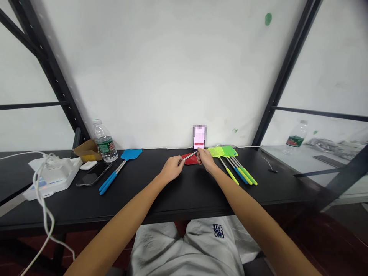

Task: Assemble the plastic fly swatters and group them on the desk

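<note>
Both my hands meet over the middle of the black table [184,191]. My left hand [171,168] is closed round the thin metal rod of a red fly swatter [190,159]. My right hand [204,158] pinches the same rod nearer the red head, which lies on the table just behind my fingers. A phone [199,137] stands against the wall right behind the swatter.
Several green and yellow fly swatters [230,161] lie to the right, blue swatters [120,168] to the left. Further left are a water bottle [104,142], a dark phone [93,174], a white earbud case [89,165], a cardboard piece [86,150] and a white box with cables [51,174]. Another bottle [296,137] stands on the right-hand table.
</note>
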Demonstrator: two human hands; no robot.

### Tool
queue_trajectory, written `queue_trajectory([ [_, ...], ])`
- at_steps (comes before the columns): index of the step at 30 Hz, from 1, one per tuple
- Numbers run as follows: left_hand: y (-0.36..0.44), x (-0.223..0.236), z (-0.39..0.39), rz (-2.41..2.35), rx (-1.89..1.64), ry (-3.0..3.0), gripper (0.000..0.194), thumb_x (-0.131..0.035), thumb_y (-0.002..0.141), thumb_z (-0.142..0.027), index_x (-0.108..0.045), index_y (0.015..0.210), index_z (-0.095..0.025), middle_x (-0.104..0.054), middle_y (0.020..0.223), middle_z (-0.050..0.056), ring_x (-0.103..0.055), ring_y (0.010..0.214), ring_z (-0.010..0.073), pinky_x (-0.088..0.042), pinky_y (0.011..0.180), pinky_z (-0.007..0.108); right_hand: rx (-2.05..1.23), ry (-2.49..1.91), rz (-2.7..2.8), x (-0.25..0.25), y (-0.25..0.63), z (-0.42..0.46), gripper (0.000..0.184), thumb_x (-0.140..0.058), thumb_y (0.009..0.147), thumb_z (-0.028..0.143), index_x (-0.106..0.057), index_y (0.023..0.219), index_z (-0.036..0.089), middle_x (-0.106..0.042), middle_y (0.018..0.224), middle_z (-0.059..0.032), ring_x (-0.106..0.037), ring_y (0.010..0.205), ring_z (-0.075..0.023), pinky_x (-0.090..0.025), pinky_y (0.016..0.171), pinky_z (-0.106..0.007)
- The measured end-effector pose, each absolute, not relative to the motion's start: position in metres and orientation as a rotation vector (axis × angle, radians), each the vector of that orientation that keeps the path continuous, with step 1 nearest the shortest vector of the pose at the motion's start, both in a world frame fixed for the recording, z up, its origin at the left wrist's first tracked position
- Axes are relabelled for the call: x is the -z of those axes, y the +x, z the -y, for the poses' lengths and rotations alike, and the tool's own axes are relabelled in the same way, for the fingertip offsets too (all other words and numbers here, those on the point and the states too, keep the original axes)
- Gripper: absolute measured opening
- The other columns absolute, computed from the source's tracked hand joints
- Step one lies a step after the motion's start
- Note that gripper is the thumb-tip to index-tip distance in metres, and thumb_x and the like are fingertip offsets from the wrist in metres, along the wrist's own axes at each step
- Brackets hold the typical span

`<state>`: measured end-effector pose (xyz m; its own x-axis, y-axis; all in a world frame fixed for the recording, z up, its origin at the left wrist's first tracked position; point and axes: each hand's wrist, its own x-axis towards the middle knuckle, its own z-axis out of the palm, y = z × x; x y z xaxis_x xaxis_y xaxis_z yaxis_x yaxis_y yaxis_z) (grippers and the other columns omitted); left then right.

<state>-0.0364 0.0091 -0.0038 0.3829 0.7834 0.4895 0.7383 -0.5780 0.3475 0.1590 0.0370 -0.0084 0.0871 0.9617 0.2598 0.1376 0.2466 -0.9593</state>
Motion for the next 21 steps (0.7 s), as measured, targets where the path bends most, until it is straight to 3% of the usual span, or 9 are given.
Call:
queue_trajectory([
  [7, -0.036, 0.004, -0.009, -1.342, -1.002, 2.535, 0.027, -0.046, 0.095, -0.032, -0.062, 0.079, -0.017, -0.065, 0.074, 0.003, -0.055, 0.066, 0.014, -0.036, 0.063, 0.025, -1.167, -1.046, 1.368, 0.015, 0.146, -0.033, 0.048, -0.056, 0.084, 0.063, -0.052, 0.069, 0.017, -0.051, 0.052, 0.0016, -0.043, 0.037, -0.0081, -0.028, 0.036, -0.02],
  [16, -0.038, 0.008, -0.013, -1.338, -1.017, 2.524, 0.027, -0.048, 0.093, -0.033, -0.061, 0.075, -0.018, -0.064, 0.069, 0.002, -0.054, 0.062, 0.0139, -0.033, 0.059, 0.026, -1.026, -1.034, 1.046, 0.008, 0.161, -0.04, 0.043, -0.06, 0.087, 0.054, -0.048, 0.067, 0.018, -0.052, 0.055, 0.0016, -0.043, 0.04, -0.0059, -0.028, 0.035, -0.018],
  [21, -0.042, 0.008, -0.017, -1.452, -1.008, 2.423, 0.022, -0.051, 0.09, -0.031, -0.062, 0.075, -0.019, -0.066, 0.073, 0.004, -0.057, 0.067, 0.0157, -0.037, 0.062, 0.026, -0.956, -1.03, 0.889, 0.002, 0.175, -0.043, 0.042, -0.058, 0.091, 0.05, -0.044, 0.065, 0.02, -0.044, 0.049, 0.0047, -0.035, 0.037, -0.0054, -0.024, 0.033, -0.018],
])
